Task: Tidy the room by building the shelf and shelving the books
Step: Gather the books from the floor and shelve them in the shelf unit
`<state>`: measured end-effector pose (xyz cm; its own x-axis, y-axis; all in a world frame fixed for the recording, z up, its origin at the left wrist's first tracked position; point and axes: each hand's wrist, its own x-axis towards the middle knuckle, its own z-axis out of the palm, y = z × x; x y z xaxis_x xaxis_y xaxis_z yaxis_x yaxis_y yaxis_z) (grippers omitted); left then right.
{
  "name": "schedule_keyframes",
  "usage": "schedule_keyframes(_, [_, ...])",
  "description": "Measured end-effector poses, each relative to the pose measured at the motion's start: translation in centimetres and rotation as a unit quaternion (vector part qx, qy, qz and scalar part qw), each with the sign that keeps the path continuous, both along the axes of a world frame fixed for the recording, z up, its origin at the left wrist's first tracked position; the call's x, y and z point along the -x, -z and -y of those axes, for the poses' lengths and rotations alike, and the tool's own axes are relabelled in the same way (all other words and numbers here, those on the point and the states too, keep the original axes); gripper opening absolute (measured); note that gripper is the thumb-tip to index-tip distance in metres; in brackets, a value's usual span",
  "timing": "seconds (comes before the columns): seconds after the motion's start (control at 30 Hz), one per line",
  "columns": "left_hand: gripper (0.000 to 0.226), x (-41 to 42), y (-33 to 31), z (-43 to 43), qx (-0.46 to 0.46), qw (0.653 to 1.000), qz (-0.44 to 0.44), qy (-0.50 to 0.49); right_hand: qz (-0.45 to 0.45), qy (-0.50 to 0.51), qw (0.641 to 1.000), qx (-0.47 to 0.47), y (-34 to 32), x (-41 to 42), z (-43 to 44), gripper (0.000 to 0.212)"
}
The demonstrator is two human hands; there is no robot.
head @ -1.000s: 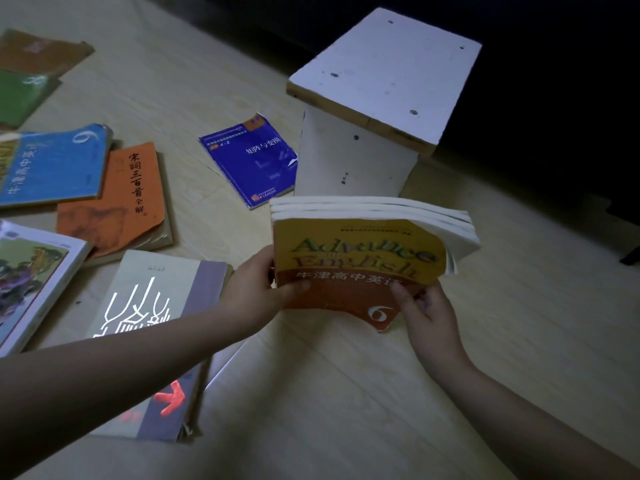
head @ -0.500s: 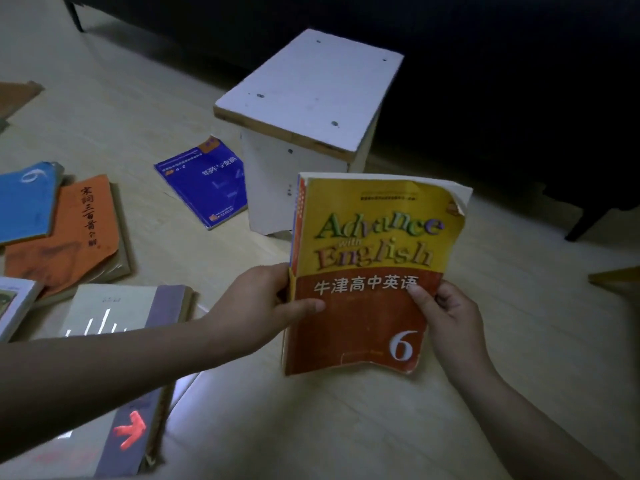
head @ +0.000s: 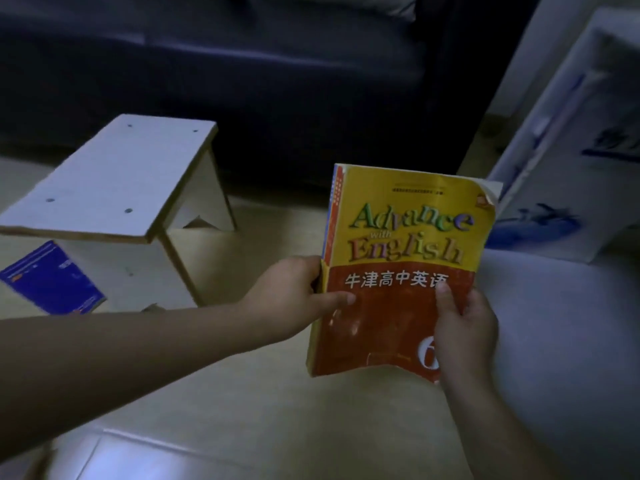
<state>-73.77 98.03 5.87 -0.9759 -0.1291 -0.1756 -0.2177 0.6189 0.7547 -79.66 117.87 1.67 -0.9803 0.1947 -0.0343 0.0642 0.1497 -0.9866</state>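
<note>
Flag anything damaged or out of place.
The yellow textbook in the left hand and right hand has a torn, curled top-right corner and ragged bottom edge. A blue book lies on the floor, unshelved.

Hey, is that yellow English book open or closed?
Closed: the book shows its full front cover, with the left hand gripping its spine side and the right hand its other edge.

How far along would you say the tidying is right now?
Done: the white shelf looks assembled, standing on the floor. In hand: the left hand and right hand grip the yellow textbook upright, off the floor. Left: shelving it and the blue book lying by the shelf.
</note>
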Motion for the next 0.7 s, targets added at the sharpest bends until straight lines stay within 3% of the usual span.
schedule_keyframes(0.47, [0.036, 11.1, -2.4, -4.5, 0.041, 0.995, -0.028, 0.086, 0.002, 0.178, 0.982, -0.057, -2.9, 7.4, -3.3, 0.008])
schedule_keyframes(0.7, [0.039, 15.8, -0.2, -6.8, 0.015, 0.990, -0.042, 0.134, 0.014, 0.243, 0.962, -0.125, -3.0, 10.0, -5.5, 0.026])
